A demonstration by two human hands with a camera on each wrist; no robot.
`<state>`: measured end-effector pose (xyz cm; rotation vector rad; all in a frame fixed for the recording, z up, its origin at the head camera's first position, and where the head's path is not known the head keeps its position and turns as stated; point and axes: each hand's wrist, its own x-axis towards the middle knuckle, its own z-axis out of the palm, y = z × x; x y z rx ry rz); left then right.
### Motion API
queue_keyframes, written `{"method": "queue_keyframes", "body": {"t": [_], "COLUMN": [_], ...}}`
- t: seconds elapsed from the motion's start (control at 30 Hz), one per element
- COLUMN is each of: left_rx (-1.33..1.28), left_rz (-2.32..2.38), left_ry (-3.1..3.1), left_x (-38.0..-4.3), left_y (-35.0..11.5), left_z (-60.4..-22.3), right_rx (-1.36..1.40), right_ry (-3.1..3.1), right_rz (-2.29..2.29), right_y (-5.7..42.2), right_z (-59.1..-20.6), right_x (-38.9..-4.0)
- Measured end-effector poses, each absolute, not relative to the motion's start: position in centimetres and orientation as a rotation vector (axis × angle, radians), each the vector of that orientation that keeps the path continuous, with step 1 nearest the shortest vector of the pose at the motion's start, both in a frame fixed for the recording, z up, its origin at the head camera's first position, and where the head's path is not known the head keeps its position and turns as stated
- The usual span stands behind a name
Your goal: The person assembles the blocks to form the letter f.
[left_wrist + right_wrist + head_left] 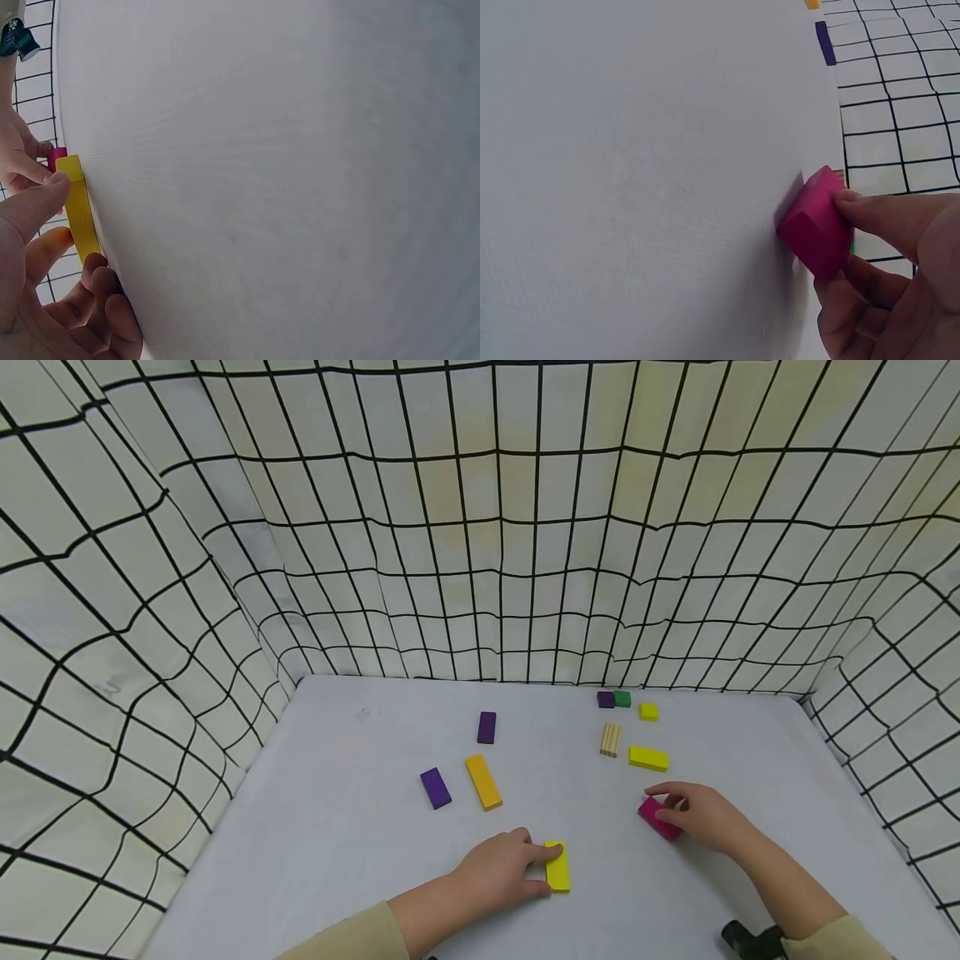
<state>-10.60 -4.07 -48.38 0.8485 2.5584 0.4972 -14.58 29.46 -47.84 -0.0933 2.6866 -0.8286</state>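
On the white table, my left hand point(498, 870) pinches a flat yellow block point(558, 872) near the front middle. The left wrist view shows the thumb at one end of that yellow block point(81, 214) and fingertips by its side and other end. Farther right, my right hand point(708, 817) grips a magenta block point(654, 814) between thumb and fingers. In the right wrist view the magenta block point(817, 229) is tilted, one corner close to the table. Beyond the right hand lies another yellow block point(648, 758).
Left of centre lie an orange block point(483, 782) and two purple blocks, one nearer point(436, 788) and one farther point(487, 727). Toward the back right are a light wooden piece point(610, 739), a small yellow block point(648, 712), a green block point(622, 699) and a dark purple block point(606, 700). Black-lined netting surrounds the table.
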Motion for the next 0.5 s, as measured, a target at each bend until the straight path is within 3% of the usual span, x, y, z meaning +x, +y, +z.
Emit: {"method": "queue_keyframes", "body": {"t": [0.5], "left_rx": [0.844], "left_rz": [0.507], "left_ry": [2.555], "left_x": [-10.55], "left_y": [-4.00], "left_z": [-48.28], "right_rx": [-0.019], "right_ry": [2.622], "right_rz": [-0.984], "right_y": [29.86], "right_z": [-48.07], "right_x": [-14.82]}}
